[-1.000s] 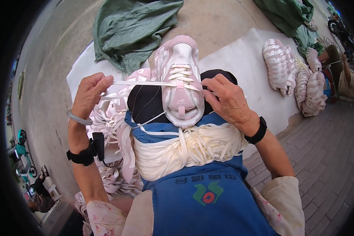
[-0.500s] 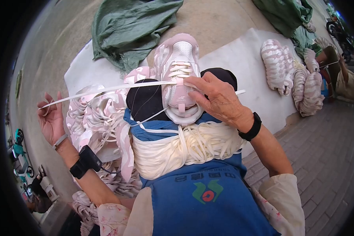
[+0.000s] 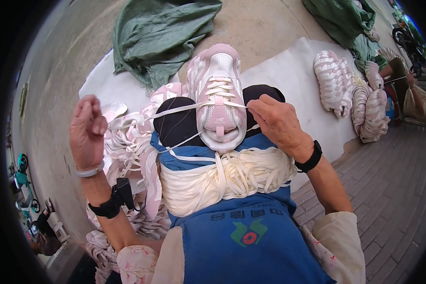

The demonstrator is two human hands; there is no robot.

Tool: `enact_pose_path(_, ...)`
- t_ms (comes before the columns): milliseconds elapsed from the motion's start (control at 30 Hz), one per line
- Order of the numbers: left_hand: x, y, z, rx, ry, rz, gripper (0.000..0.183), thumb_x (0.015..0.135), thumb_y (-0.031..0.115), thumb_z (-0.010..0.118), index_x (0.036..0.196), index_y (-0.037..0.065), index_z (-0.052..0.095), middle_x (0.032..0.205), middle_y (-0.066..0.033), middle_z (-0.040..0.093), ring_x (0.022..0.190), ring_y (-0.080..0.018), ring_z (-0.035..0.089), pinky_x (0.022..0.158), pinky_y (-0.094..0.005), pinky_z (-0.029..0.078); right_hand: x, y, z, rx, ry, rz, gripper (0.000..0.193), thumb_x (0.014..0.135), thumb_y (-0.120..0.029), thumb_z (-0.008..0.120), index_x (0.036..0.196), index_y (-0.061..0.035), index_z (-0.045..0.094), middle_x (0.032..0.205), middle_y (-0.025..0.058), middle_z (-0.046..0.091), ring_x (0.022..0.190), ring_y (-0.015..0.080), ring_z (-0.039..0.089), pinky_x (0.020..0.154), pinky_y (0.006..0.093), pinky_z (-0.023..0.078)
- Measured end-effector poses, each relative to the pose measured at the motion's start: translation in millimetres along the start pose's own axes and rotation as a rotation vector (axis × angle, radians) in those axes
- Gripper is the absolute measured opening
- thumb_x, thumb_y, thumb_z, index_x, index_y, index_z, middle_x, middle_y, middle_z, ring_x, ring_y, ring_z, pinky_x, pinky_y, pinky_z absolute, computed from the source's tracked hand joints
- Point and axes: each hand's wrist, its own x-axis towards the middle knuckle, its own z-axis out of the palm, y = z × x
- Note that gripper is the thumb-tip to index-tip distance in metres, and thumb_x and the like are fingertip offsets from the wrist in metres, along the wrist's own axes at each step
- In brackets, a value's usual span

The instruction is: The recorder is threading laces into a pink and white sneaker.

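Observation:
A pink-and-white sneaker [image 3: 217, 102] rests on my lap between my knees, toe pointing away, with cream laces crossed over its upper part. My right hand [image 3: 279, 125] is closed just right of the shoe, pinching a shoelace [image 3: 235, 104] that runs out from the eyelets. Out to the left, my left hand [image 3: 87, 135] is raised with its fingers curled and blurred. The left length of lace [image 3: 170, 111] sags from the shoe toward this hand; whether the fingers touch it is unclear. A thick bundle of cream laces [image 3: 232, 175] lies across my blue apron [image 3: 232, 251].
Pink-and-white shoe uppers [image 3: 128, 142] are heaped beside my left knee. Green sacking [image 3: 163, 40] lies ahead on a white sheet [image 3: 288, 71]. Stacked uppers [image 3: 333, 83] stand at right, near another person [image 3: 416, 102]. Scooters are parked at the far edges.
My left hand has come inward and up, and the lace once stretched taut to it now hangs slack. My right hand has moved from the tongue to the shoe's right side, drawing lace.

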Motion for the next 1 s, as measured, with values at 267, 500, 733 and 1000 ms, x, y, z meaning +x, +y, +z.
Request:
enact_pose_path(267, -12, -65, 117, 0.478, -0.197, -0.205, 0.029, 0.098, 0.013, 0.054, 0.125, 0.002, 0.056, 0.09, -0.002, 0.065, 0.057, -0.001, 0.047, 0.052, -0.0144, 0.04, -3, -1, -20, -0.063, 0.255, 0.137, 0.013, 0.085, -0.011, 0.066, 0.095, -0.0028, 0.065, 0.075, 0.0085, 0.054, 0.066, 0.0211, 0.061, 0.056, 0.0322, 0.049)
enact_pose_path(500, -18, -75, 112, 0.572, -0.242, -0.493, 0.025, 0.099, 0.018, 0.055, 0.114, -0.001, 0.06, 0.08, 0.001, 0.06, 0.058, -0.0013, 0.046, 0.052, -0.0154, 0.038, -7, -19, -26, 0.696, 0.087, 0.31, 0.012, 0.087, -0.011, 0.066, 0.088, 0.0006, 0.066, 0.077, 0.0084, 0.057, 0.065, 0.0159, 0.055, 0.058, 0.0292, 0.043)
enact_pose_path(733, -24, -89, 97, 0.827, -0.278, -0.256, 0.024, 0.097, 0.022, 0.059, 0.098, 0.0, 0.066, 0.067, 0.0021, 0.054, 0.061, -0.0037, 0.044, 0.055, -0.0202, 0.038, -35, 8, -25, 0.202, -0.176, 0.059, 0.027, 0.079, -0.017, 0.074, 0.096, -0.0044, 0.058, 0.089, 0.0099, 0.055, 0.074, 0.0283, 0.061, 0.065, 0.0377, 0.051)
enact_pose_path(1000, -14, -93, 104, 0.966, -0.226, -0.11, 0.026, 0.095, 0.021, 0.061, 0.103, -0.003, 0.067, 0.081, -0.0035, 0.066, 0.076, -0.0094, 0.056, 0.071, -0.0246, 0.046, -32, -4, -11, -0.048, -0.225, -0.08, 0.007, 0.084, -0.007, 0.059, 0.086, -0.0029, 0.053, 0.084, 0.0109, 0.048, 0.071, 0.0292, 0.059, 0.061, 0.039, 0.051)
